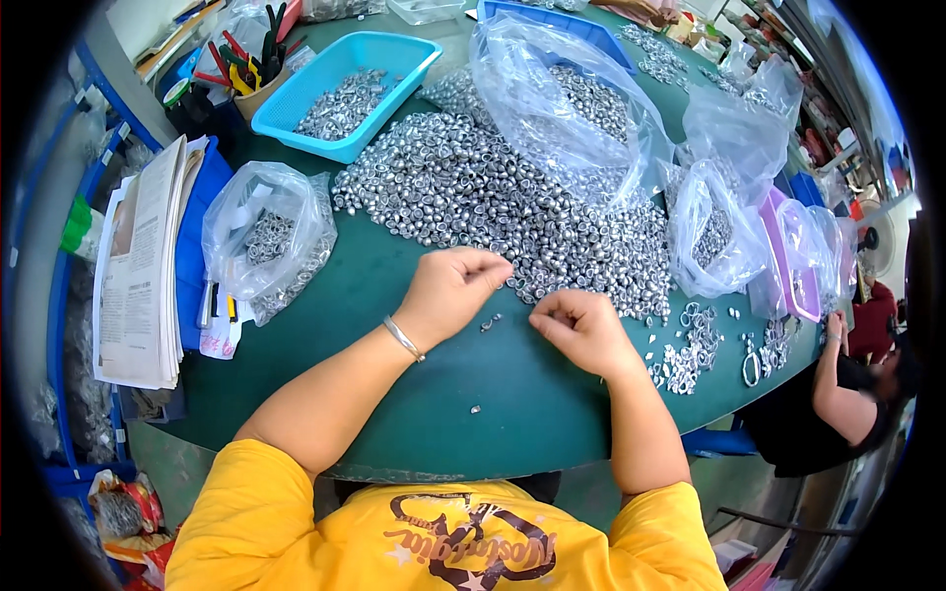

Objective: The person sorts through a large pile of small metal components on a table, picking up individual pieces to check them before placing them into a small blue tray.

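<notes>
Green table (552,424), near edge curved. On middle and far part: big heap of small silver metal pieces (443,187). Beside heap, far left: light-blue basket (325,147). On left: clear plastic bag (225,222), standing with mouth open. On right: another clear bag (702,282), purple tray (804,309), also loose pile of silver parts (693,353). Near heap: few tiny pieces (491,322). On near side: single small piece (475,409), well apart from heap.

Small pieces (463,182), far: shiny metal. Left bag (229,212): glossy, crinkled plastic. Bench (537,414): smooth. Near shirt (350,552): matt cloth.
</notes>
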